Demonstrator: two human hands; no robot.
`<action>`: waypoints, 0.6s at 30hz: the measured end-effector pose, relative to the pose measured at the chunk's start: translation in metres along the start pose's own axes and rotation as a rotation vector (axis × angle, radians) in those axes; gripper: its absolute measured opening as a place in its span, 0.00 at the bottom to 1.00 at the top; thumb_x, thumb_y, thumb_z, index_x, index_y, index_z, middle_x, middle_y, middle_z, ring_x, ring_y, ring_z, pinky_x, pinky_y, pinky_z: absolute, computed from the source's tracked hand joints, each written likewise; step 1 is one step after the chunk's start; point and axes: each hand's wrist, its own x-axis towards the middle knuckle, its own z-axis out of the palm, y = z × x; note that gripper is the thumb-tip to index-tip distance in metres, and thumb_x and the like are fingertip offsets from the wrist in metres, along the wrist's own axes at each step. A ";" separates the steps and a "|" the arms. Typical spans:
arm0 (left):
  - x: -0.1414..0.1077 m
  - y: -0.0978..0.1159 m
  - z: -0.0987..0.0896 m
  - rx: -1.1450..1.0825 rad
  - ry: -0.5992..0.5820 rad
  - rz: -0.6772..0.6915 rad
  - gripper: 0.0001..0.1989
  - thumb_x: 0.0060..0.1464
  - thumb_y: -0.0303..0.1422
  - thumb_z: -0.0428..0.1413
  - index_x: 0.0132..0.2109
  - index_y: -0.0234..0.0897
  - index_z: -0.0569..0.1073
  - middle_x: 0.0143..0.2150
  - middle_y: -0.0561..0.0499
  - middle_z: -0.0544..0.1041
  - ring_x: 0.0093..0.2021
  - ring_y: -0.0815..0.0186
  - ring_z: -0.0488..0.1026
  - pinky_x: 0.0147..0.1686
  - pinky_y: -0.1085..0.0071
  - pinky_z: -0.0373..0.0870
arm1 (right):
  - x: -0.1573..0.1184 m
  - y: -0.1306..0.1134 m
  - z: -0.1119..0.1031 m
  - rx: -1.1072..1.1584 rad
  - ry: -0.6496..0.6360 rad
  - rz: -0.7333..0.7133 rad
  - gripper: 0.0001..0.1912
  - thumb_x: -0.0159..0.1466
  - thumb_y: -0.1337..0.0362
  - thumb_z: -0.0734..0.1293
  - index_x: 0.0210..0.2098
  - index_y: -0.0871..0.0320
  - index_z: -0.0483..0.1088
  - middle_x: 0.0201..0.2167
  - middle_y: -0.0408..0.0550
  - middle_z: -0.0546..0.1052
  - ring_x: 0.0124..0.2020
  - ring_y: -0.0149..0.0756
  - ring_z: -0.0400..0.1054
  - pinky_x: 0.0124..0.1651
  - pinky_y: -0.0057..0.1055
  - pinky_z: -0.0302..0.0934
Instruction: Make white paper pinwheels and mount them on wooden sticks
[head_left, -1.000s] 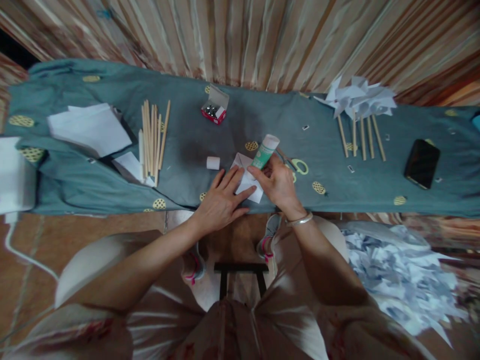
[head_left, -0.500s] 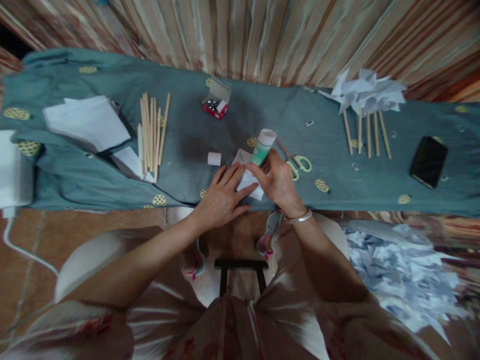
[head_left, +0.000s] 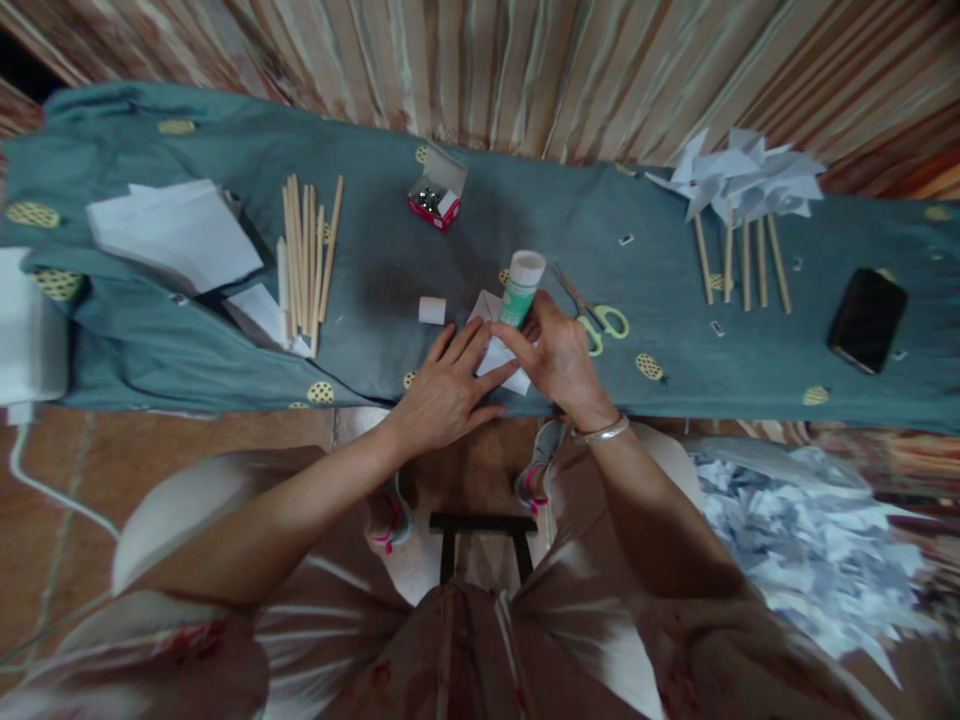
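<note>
My right hand (head_left: 560, 357) grips a green and white glue stick (head_left: 519, 290), its lower end down at a small folded white paper (head_left: 510, 375). The contact point is hidden by my fingers. With fingers spread, my left hand (head_left: 448, 387) lies flat over the paper's left part and presses it on the cloth. A white cap (head_left: 432, 310) lies on its side just beyond my left fingertips. Right of the glue stick are scissors (head_left: 598, 320) with yellow-green handles.
Wooden sticks (head_left: 309, 265) and a stack of white paper (head_left: 176, 235) lie on the left. A red box of metal pins (head_left: 435, 205) stands open at the back. On the right are paper pinwheels (head_left: 750, 180), a black phone (head_left: 868, 320) and, below, a bag of folded paper (head_left: 810, 550).
The view has shifted slightly. My right hand still holds the glue stick at the paper, and my left hand stays flat on it.
</note>
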 end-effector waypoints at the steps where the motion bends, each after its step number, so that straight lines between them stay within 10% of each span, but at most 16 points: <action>1: 0.000 0.000 0.000 -0.006 0.000 -0.001 0.28 0.59 0.42 0.60 0.64 0.42 0.66 0.72 0.36 0.55 0.72 0.43 0.49 0.67 0.41 0.50 | 0.000 0.000 0.000 0.002 -0.003 -0.009 0.21 0.62 0.41 0.66 0.38 0.52 0.67 0.27 0.45 0.73 0.31 0.43 0.70 0.38 0.38 0.63; 18: 0.000 -0.001 0.001 -0.035 -0.002 -0.003 0.26 0.59 0.43 0.60 0.61 0.41 0.70 0.71 0.36 0.58 0.72 0.41 0.49 0.66 0.39 0.50 | -0.001 -0.004 -0.001 -0.077 -0.035 -0.062 0.19 0.63 0.43 0.66 0.40 0.51 0.68 0.31 0.48 0.75 0.34 0.44 0.69 0.41 0.39 0.63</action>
